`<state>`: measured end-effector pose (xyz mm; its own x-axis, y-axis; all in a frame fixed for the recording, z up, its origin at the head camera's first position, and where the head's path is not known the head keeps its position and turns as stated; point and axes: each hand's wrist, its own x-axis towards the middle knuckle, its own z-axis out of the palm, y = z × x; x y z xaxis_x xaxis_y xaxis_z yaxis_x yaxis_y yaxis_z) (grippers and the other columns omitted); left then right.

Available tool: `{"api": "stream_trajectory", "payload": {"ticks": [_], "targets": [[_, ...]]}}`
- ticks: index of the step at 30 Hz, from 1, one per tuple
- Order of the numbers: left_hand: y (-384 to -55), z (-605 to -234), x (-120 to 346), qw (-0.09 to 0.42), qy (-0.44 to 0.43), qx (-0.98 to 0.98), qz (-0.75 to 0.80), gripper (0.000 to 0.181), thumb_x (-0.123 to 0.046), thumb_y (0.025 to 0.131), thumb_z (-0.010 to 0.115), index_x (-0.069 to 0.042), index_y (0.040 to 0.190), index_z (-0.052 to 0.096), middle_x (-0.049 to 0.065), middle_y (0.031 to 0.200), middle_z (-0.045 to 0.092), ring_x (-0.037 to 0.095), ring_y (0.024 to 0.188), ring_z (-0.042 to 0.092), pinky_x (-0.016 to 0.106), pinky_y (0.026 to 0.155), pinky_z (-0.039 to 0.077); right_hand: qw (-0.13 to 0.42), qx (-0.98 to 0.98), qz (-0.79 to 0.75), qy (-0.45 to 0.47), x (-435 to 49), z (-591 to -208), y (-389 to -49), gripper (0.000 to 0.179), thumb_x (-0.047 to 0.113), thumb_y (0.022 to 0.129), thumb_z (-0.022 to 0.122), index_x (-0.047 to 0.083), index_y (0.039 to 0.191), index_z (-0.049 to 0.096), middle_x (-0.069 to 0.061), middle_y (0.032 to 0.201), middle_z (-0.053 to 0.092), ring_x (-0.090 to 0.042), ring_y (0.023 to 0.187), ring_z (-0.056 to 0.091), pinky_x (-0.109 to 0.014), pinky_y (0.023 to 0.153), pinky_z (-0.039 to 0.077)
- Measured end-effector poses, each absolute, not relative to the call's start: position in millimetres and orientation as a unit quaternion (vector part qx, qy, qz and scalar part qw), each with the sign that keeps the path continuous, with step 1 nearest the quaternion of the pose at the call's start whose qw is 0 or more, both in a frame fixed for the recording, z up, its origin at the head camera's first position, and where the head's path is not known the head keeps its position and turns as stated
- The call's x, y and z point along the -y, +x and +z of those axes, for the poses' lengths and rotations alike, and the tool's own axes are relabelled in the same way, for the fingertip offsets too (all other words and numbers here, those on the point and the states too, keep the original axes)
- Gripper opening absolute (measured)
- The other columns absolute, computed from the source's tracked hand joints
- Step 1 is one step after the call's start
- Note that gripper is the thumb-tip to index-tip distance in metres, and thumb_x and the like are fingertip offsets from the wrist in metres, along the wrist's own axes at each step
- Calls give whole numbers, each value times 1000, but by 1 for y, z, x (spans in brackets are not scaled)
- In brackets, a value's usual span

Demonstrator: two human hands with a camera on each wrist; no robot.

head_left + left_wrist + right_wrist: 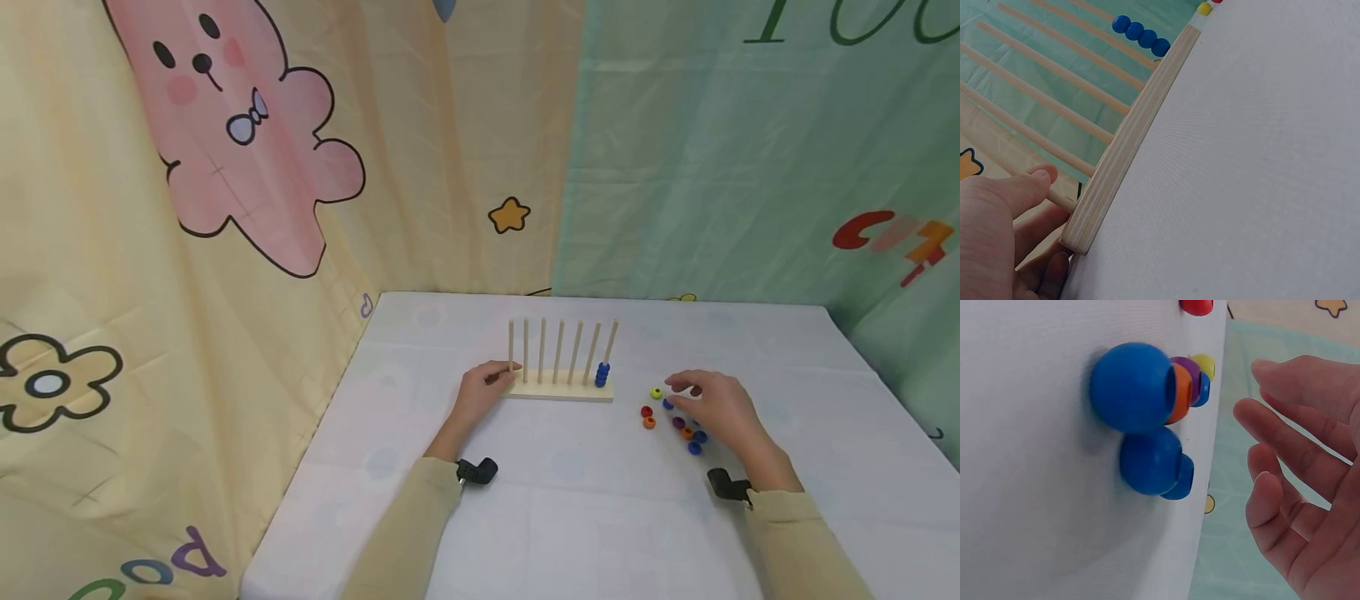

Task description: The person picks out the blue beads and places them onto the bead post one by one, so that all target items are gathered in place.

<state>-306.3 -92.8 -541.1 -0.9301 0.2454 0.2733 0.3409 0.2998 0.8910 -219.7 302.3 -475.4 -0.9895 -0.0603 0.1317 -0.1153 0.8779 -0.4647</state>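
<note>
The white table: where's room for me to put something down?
The white table is bare at the front, between the left sleeve and right sleeve. Another bare strip lies behind the peg rack, toward the curtain. Only a narrow gap separates rack and loose beads. It's crowded where those beads lie beside the right hand.

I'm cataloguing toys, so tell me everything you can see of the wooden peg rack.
The peg rack looks like pale, plain wood: a long, narrow base with a streaked edge, bearing seven slim pegs in one row. It stands upright on the white-covered table. Four blue beads are stacked low on the rightmost peg; none show on the others. The left hand holds its left end, thumb and fingers at the leftmost peg.
</note>
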Motion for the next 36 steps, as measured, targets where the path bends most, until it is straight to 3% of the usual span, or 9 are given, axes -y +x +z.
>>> {"api": "stream_trajectory", "payload": {"ticks": [6, 17, 36], "targets": [[-306, -541, 92, 47, -182, 806, -562, 21, -18, 98, 68, -15, 118, 76, -1, 118, 71, 15, 110, 64, 34, 94, 51, 32, 969, 245, 23, -305, -482, -222, 32, 19, 91, 76, 6, 120, 72, -14, 109, 70, -34, 98, 60, -47, 74, 52], [-304, -539, 92, 40, -173, 810, -559, 20, -19, 98, 68, -15, 116, 77, -2, 114, 72, 13, 105, 64, 31, 90, 51, -14, 967, 256, -3, -310, -493, -226, 36, 22, 87, 79, 5, 118, 73, -14, 108, 69, -23, 82, 58, -35, 65, 51], [-307, -543, 92, 45, -181, 809, -558, 20, -21, 99, 68, -18, 117, 76, -3, 118, 71, 13, 112, 63, 34, 95, 50, -28, 970, 239, 12, -311, -494, -234, 28, 22, 87, 80, 7, 111, 76, -19, 113, 66, -25, 81, 53, -49, 76, 50]]}}
